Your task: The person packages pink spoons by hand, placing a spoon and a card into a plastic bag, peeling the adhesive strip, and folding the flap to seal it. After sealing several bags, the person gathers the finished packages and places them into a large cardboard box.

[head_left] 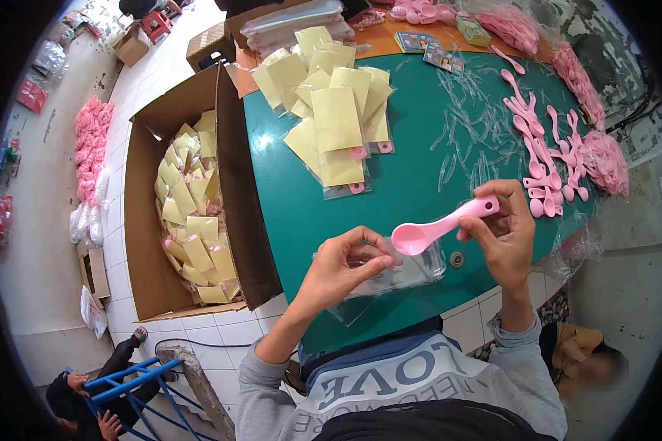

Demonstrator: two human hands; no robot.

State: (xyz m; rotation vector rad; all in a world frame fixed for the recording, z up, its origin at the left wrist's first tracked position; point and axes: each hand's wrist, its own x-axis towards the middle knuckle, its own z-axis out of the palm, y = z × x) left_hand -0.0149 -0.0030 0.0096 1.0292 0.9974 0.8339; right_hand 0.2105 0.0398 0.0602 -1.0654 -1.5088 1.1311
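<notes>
The right hand [504, 239] is closed around the handle end of a pink plastic spoon [440, 226], thumb and fingers gripping it. The spoon is held in the air just above the near edge of the green worktop [419, 154], its round bowl pointing toward the left hand [344, 268].

The left hand pinches the edge of a clear plastic bag [412, 273] between thumb and fingertips. The bag hangs loosely under the spoon's bowl and partly lies on the worktop. The bowl is right at the bag's top edge; whether it is already inside the opening cannot be told.

Farther back on the worktop lies a loose pile of clear packets with pale yellow cards [331, 110], some showing a pink spoon handle at the bottom. To the right, a scatter of loose pink spoons [544, 158] lies near the worktop's edge, with bagged pink goods behind them.

Beside the worktop on the left, an open brown cardboard box [143, 220] stands on the tiled floor, holding many of the same yellow-card packets.

Another person [81, 397] crouches at the lower left by a blue metal frame [136, 378].
</notes>
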